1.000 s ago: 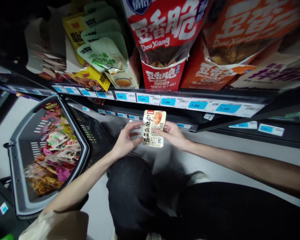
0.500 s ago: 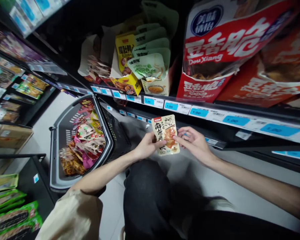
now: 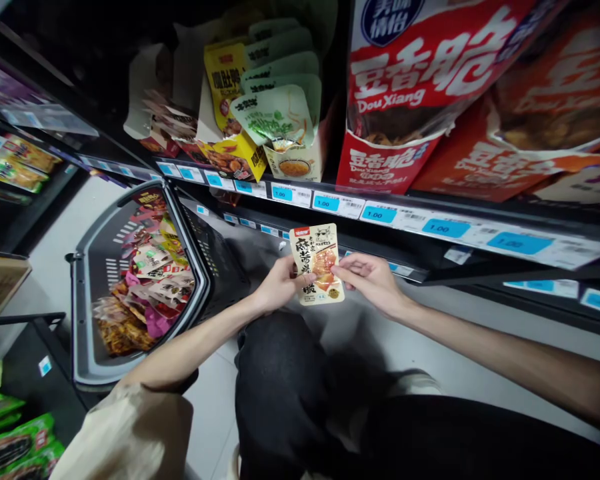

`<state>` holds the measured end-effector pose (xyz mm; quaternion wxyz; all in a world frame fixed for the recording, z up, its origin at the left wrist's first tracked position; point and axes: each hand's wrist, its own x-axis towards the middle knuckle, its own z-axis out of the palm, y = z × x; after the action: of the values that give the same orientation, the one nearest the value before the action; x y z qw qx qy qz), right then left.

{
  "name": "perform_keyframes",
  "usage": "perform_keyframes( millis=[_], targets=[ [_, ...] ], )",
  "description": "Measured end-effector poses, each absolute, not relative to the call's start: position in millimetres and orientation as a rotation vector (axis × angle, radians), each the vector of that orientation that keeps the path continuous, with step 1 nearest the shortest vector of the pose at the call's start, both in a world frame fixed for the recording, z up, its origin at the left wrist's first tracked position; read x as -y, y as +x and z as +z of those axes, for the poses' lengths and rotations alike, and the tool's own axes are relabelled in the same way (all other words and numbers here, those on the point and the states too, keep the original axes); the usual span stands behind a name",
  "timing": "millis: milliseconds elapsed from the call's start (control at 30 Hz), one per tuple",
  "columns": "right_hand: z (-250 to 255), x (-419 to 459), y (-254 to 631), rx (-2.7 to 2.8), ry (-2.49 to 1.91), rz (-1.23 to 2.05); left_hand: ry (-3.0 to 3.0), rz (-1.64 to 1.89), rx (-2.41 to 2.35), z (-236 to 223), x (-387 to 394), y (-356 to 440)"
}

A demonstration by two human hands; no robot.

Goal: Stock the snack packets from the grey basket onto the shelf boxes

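Observation:
A small cream snack packet (image 3: 325,257) with dark lettering and an orange food picture is held upright in front of my knees. My left hand (image 3: 279,283) grips its left edge, thumb across the front. At the right edge, my right hand (image 3: 367,279) pinches it between thumb and fingers; some of those fingers are hidden behind. To the left, a grey shopping basket (image 3: 87,347) stands on the floor, partly filled with assorted snack packets (image 3: 163,267) in red, yellow, white and pink.
Ahead runs a black shelf with a strip of price tags (image 3: 337,205). It carries green pouches (image 3: 275,120), a yellow snack box (image 3: 240,159) and large red snack bags (image 3: 410,87). Lower left, green packets (image 3: 17,447) lie on a dark stand. Tiled floor (image 3: 215,400) shows beneath me.
The view has shifted, so shelf and basket appear farther left and slightly changed in height. Both hands keep hold of the packet, which now faces me more squarely.

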<state>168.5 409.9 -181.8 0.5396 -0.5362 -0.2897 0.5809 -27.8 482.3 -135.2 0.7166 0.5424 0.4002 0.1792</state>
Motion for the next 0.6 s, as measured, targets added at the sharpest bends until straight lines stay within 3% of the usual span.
perform_keyframes(
  millis=[333,600],
  targets=[
    [-179.9,-403.3,171.8,0.764,-1.395,1.401,1.236,0.358,-0.853,-142.8,-474.9,-27.9],
    [-179.2,-403.4,159.6,0.602,-1.422,1.509,1.734,0.428,-0.831,-124.5,-495.3,-31.1]
  ],
)
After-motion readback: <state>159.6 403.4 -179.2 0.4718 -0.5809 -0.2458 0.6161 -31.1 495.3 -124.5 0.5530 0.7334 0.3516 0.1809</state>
